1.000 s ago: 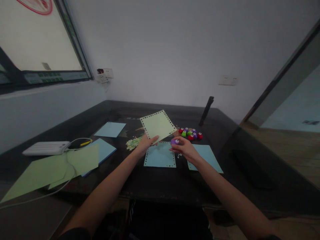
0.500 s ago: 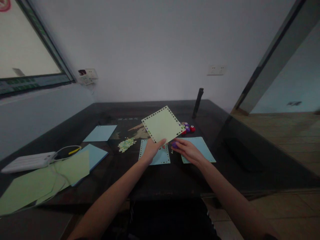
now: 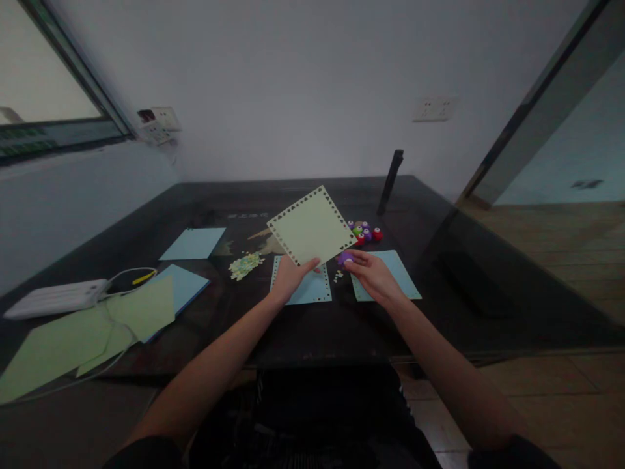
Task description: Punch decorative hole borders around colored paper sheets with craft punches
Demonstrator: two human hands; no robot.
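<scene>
While left hand (image 3: 290, 280) pinches paper (image 3: 311, 223), right hand (image 3: 375, 273) curls.

table (image 3: 303, 342): box (image 3: 56, 298) behind paper stack (image 3: 58, 348), left | lone sheet (image 3: 193, 243) behind stack | bits pile (image 3: 245, 265) left of center sheet (image 3: 310, 292) | scraps (image 3: 338, 276) between center, right sheet (image 3: 398, 277) | trinket cluster (image 3: 366, 234) behind right sheet | post (image 3: 390, 182) behind cluster | raised sheet (image 3: 312, 225) in left hand (image 3: 291, 277)

Purple punch (image 3: 344, 259) — partly covered, window (image 3: 39, 81) — cut off
</scene>
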